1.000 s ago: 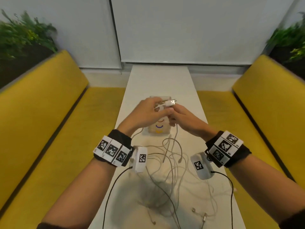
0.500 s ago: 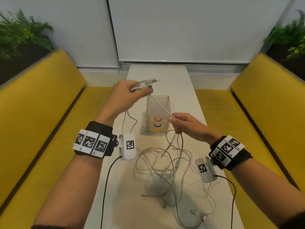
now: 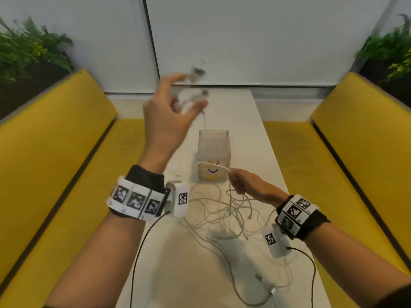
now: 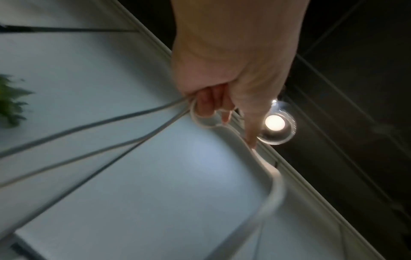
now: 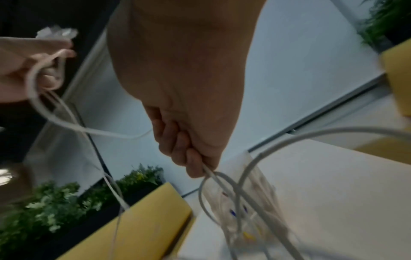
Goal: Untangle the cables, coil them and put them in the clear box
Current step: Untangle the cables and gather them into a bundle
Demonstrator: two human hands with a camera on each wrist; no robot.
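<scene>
A tangle of white cables (image 3: 224, 210) lies on the white table (image 3: 244, 121), just in front of the clear box (image 3: 214, 150). My left hand (image 3: 171, 107) is raised high above the table, blurred, and grips the plug end of a white cable (image 4: 206, 121) in curled fingers. My right hand (image 3: 242, 182), beside the box's near right corner, pinches the same cable (image 5: 213, 174) a little above the tangle. The cable sags between the two hands in a loop in front of the box.
Yellow benches (image 3: 57, 152) run along both sides of the narrow table. Green plants (image 3: 33, 52) stand behind the backrests. A loose plug (image 3: 259, 277) and more cable lie on the near part of the table. Black wrist-camera leads hang from both arms.
My left hand has risen up and away from the box, drawing the cable end out of the tangle. My right hand has dropped slightly toward the table, still holding the cable.
</scene>
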